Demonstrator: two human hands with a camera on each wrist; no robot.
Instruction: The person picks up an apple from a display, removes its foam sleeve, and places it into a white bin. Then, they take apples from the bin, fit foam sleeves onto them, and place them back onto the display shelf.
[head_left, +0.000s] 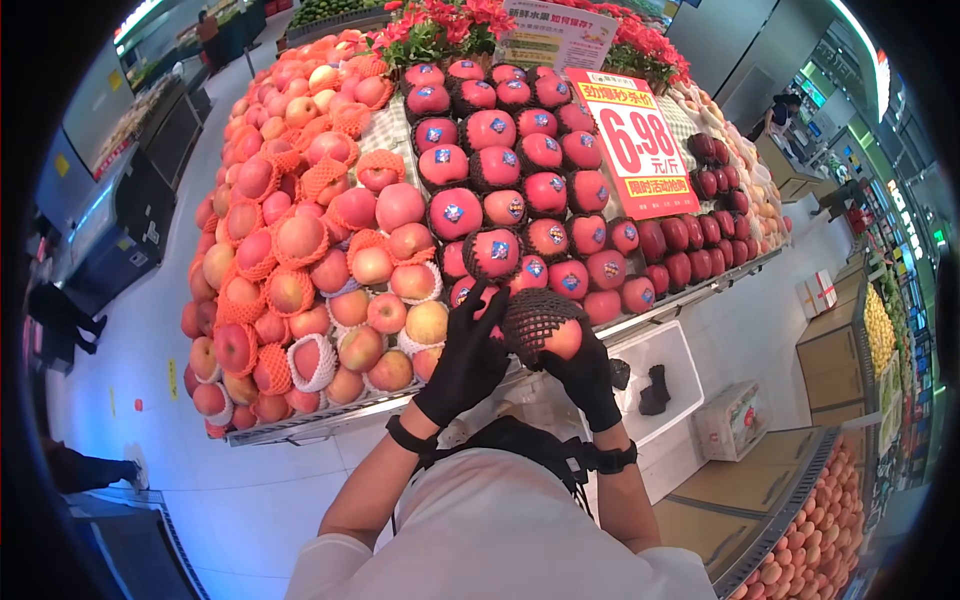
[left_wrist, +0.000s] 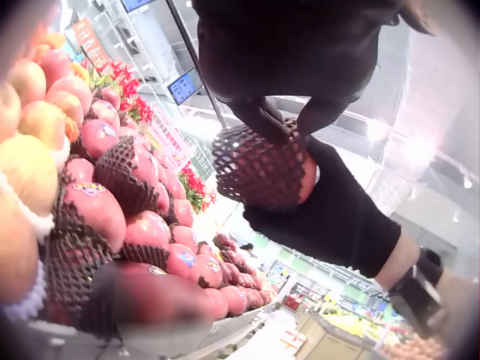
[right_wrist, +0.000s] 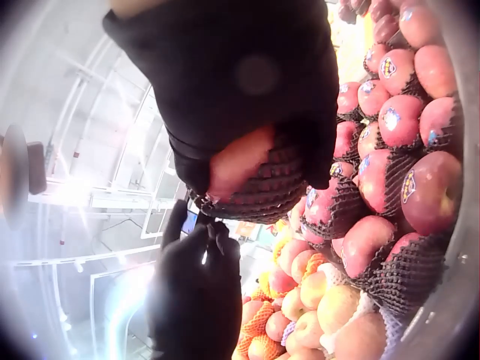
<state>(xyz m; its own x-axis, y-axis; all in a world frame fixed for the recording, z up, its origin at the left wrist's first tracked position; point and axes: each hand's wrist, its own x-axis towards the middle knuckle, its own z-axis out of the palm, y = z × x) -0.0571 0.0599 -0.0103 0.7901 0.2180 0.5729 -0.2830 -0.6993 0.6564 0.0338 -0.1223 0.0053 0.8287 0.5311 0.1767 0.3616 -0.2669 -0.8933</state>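
A red apple (head_left: 563,341) in a black foam net (head_left: 528,322) is held up in front of the display, its bare red side showing at the right. My right hand (head_left: 584,380), black-gloved, grips it from the right and below, with fingers curled round it in the right wrist view. At the other side, my gloved left hand (head_left: 466,360) pinches the net with thumb and fingertips, as the left wrist view shows. Net-wrapped red apples (head_left: 492,252) with blue stickers stand in rows just beyond both hands.
Loose apples in orange and white nets (head_left: 290,290) are heaped at the left. A red and yellow price sign (head_left: 632,142) stands among the apples, near darker red fruit (head_left: 695,235). Below the display's edge is a white bin (head_left: 655,385) with black nets (head_left: 655,392) in it.
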